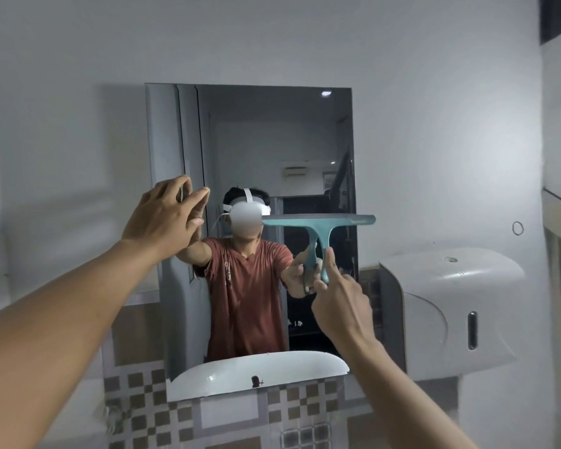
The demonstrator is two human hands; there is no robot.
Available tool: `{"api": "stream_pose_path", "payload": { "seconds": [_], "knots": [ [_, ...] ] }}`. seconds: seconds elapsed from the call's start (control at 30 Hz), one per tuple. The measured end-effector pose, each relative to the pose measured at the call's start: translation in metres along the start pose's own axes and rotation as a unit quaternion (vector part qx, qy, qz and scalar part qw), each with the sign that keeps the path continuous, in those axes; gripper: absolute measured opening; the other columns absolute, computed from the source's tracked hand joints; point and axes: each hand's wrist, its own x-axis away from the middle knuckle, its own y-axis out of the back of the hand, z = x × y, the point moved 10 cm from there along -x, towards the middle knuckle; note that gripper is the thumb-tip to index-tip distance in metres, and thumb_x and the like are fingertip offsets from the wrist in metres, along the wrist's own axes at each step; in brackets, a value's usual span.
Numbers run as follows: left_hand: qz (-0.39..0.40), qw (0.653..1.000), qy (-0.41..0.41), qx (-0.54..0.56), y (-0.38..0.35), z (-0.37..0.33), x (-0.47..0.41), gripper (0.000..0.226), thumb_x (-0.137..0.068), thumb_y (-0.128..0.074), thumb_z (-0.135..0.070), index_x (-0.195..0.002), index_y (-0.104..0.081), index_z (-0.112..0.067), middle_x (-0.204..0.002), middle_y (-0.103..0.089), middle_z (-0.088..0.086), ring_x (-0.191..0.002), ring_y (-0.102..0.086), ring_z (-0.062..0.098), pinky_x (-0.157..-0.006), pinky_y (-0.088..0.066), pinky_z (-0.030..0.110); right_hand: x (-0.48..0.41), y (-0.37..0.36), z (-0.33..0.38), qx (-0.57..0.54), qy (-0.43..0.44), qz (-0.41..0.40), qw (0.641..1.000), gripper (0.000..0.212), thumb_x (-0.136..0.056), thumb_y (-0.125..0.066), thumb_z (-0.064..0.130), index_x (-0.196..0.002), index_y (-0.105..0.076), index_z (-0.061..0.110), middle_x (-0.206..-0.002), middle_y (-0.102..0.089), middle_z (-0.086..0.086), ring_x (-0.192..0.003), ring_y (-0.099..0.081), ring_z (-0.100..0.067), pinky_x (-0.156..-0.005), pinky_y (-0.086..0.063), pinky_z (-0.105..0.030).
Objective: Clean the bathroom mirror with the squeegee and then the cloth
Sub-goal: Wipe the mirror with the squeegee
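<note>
A rectangular frameless mirror hangs on the grey wall in front of me. My right hand grips the handle of a teal squeegee, forefinger stretched up along the handle. Its blade lies level against the glass at mid height, on the mirror's right half, one end reaching past the right edge. My left hand is raised at the mirror's left edge, fingers loosely apart and touching the glass, holding nothing. No cloth is in view.
A white wall dispenser is mounted just right of the mirror, close to my right arm. Checkered tiles run below the mirror. The glass reflects a white basin and a person in a red shirt.
</note>
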Motion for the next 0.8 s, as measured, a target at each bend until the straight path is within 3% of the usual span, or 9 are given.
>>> {"api": "stream_pose_path", "payload": {
  "seconds": [0.2, 0.43, 0.57, 0.63, 0.7, 0.8],
  "knots": [
    [-0.002, 1.000, -0.016, -0.005, 0.008, 0.007, -0.006, 0.058, -0.087, -0.070, -0.029, -0.141, -0.051, -0.016, -0.137, -0.047, 0.016, -0.120, -0.047, 0.038, -0.093, -0.051, 0.053, 0.029, -0.047, 0.018, -0.139, -0.069, 0.035, 0.987, 0.076, -0.103, -0.047, 0.029, -0.160, 0.003, 0.031, -0.098, -0.068, -0.007, -0.080, -0.064, -0.023, -0.070, -0.051, -0.040],
    [0.019, 0.999, -0.036, -0.008, 0.006, 0.017, -0.013, 0.066, -0.089, -0.069, -0.036, -0.148, -0.045, -0.020, -0.150, -0.038, 0.015, -0.133, -0.040, 0.038, -0.106, -0.046, 0.053, 0.054, -0.089, 0.062, -0.317, -0.124, 0.020, 0.940, 0.080, -0.102, -0.047, 0.038, -0.158, 0.010, 0.033, -0.124, -0.069, -0.001, -0.100, -0.069, -0.020, -0.090, -0.058, -0.046],
    [0.016, 0.998, -0.054, -0.013, 0.008, 0.018, -0.014, 0.068, -0.089, -0.068, -0.041, -0.149, -0.043, -0.021, -0.148, -0.039, 0.015, -0.133, -0.040, 0.037, -0.106, -0.046, 0.052, 0.068, -0.098, 0.096, -0.347, -0.095, 0.021, 0.933, 0.079, -0.104, -0.051, 0.030, -0.160, 0.004, 0.025, -0.100, -0.062, 0.012, -0.094, -0.064, -0.013, -0.092, -0.054, -0.035],
    [0.017, 0.998, -0.059, -0.016, 0.007, 0.020, -0.015, 0.067, -0.090, -0.066, -0.041, -0.150, -0.042, -0.022, -0.149, -0.038, 0.014, -0.136, -0.038, 0.036, -0.107, -0.045, 0.052, 0.076, -0.106, 0.111, -0.341, -0.077, 0.028, 0.936, 0.079, -0.104, -0.051, 0.032, -0.160, 0.004, 0.028, -0.113, -0.059, 0.014, -0.104, -0.064, -0.016, -0.095, -0.052, -0.033],
    [0.021, 0.998, -0.059, -0.005, 0.004, 0.021, -0.015, 0.066, -0.092, -0.065, -0.040, -0.151, -0.042, -0.022, -0.150, -0.037, 0.014, -0.138, -0.035, 0.035, -0.106, -0.047, 0.052, 0.083, -0.120, 0.122, -0.329, -0.067, 0.037, 0.941, 0.079, -0.104, -0.050, 0.036, -0.160, 0.006, 0.030, -0.124, -0.064, 0.004, -0.110, -0.063, -0.017, -0.095, -0.053, -0.033],
    [0.023, 0.998, -0.051, 0.012, 0.003, 0.022, -0.014, 0.065, -0.093, -0.064, -0.038, -0.152, -0.041, -0.022, -0.152, -0.034, 0.013, -0.142, -0.031, 0.034, -0.101, -0.050, 0.052, 0.092, -0.135, 0.136, -0.301, -0.041, 0.052, 0.951, 0.082, -0.104, -0.049, 0.037, -0.159, 0.011, 0.032, -0.117, -0.067, -0.001, -0.099, -0.064, -0.014, -0.085, -0.057, -0.032]
  ]
}}
